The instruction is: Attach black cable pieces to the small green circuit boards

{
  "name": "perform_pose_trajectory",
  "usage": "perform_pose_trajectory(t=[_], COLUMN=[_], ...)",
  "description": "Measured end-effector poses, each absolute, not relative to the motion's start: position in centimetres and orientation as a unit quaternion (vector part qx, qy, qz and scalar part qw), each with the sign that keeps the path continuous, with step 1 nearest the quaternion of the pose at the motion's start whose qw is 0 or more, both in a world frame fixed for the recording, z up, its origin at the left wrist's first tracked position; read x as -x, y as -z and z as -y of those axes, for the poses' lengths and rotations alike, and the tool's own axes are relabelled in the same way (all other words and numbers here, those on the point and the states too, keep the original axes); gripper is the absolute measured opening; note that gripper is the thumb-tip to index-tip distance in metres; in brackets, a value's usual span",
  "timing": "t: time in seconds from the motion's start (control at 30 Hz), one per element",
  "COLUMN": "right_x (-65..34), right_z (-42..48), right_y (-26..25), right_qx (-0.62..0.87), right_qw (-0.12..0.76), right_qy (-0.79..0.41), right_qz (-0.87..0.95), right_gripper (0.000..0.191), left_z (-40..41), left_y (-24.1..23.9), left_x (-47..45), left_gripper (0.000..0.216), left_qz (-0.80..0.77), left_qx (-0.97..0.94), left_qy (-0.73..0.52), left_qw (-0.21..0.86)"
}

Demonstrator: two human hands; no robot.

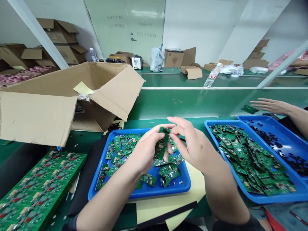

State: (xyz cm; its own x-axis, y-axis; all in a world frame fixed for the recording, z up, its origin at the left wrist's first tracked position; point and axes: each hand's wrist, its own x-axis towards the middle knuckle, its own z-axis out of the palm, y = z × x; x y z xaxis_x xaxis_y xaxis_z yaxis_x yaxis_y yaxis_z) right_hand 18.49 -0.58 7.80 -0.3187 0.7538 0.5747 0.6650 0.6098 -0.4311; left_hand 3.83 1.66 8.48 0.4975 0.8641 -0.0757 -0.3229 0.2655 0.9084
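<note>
My left hand [148,146] grips a small green circuit board [160,148] upright over the middle blue tray [92,189], thumb across its face. At the board's upper end, my right hand [192,146] has thumb and fingertips pinched together, touching or very close to the edge. A small black part [166,130] shows there; whether the right fingers hold it or the board itself is hidden. Beneath both hands, the tray carries many loose circuit boards [170,173] with small components on them.
Stacked panels of joined boards [43,189] lie left, beside an open cardboard box [36,118]. Right stand a blue tray [252,199] heaped with boards and another tray [243,118] of black parts. A co-worker's hand [274,106] hovers there. A bottle [213,76] leans behind.
</note>
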Motion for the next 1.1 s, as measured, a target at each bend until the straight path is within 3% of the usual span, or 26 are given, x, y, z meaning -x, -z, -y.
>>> perform_pose_trajectory(t=[0.97,1.1], right_x=[-17.78,-17.88], right_z=[0.21,0.18], right_y=[-7.60,-7.69], right_qx=[0.464,0.469], right_qw=[0.407,0.445], right_qy=[-0.015,-0.034], right_qz=[0.787,0.762], right_gripper=[0.029,0.031], left_z=[-1.24,-1.34], left_y=[-8.30,-7.93], left_x=[-4.11,-4.06], left_gripper=[0.022,0.029], left_qz=[-0.329,-0.328], left_qx=[-0.513,-0.524], left_qy=[-0.415,-0.415], left_qw=[0.675,0.667])
